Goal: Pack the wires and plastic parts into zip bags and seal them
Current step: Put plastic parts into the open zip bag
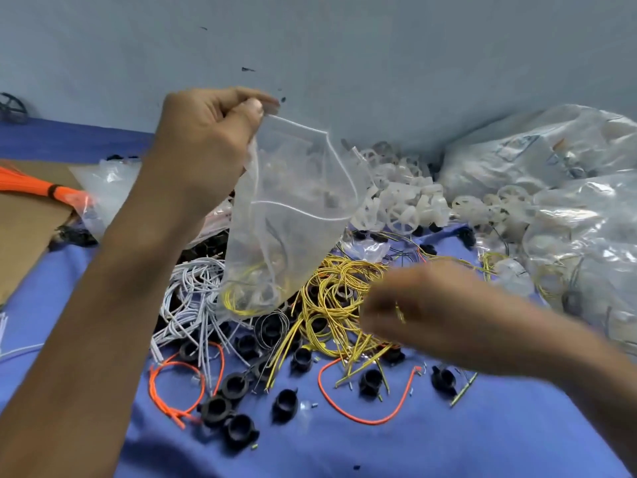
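Blue cloth point(448, 443) spread over table, pale wall point(344, 46) behind. Clear zip bag point(293, 201) held up above wire heap, top corner pinched between thumb and curled fingers of left hand point(210, 132); mouth open, yellow wire and pale parts seen in bottom. Right hand point(406, 305) blurred, low over yellow wires point(331, 291) just right of bag; grip cannot be told, though short yellow piece possibly caught between fingers. White wires point(193, 291), black plastic rings point(234, 384), orange wires point(362, 408) scattered below. White plastic wheels point(406, 198) heaped behind; filled bags point(551, 150) piled at far right.
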Demonstrator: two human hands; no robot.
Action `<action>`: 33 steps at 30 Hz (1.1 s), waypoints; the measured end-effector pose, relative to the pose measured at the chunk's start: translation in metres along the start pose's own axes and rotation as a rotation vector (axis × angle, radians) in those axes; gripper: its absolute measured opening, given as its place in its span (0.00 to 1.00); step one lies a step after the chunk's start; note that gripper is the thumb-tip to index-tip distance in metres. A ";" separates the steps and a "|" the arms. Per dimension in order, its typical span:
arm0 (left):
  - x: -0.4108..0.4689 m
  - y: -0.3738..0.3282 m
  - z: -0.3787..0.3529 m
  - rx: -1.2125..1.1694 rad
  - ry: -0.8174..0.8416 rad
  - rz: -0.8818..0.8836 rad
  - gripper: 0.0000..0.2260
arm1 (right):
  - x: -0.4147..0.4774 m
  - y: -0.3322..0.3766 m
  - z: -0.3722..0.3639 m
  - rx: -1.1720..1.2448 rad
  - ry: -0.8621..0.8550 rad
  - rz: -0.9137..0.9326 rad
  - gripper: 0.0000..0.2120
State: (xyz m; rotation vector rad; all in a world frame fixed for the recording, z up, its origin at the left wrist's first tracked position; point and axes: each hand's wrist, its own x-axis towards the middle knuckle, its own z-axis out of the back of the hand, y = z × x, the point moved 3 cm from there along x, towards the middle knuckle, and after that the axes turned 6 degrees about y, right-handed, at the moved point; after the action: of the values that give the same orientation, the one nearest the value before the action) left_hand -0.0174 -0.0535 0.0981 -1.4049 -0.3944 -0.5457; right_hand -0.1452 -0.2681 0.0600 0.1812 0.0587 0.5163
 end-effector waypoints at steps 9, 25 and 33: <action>-0.004 0.002 -0.005 0.023 0.031 -0.031 0.10 | -0.030 -0.026 -0.096 -0.174 0.245 -0.146 0.10; -0.010 -0.002 -0.012 0.072 0.114 -0.011 0.11 | -0.045 -0.001 0.055 0.180 -0.393 0.018 0.09; -0.012 -0.003 -0.014 0.037 0.119 -0.010 0.10 | 0.023 0.032 0.105 0.210 -0.486 0.134 0.04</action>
State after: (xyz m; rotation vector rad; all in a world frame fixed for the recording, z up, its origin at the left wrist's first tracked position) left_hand -0.0296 -0.0658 0.0915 -1.3285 -0.3142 -0.6239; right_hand -0.1301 -0.2461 0.1686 0.5138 -0.3772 0.5877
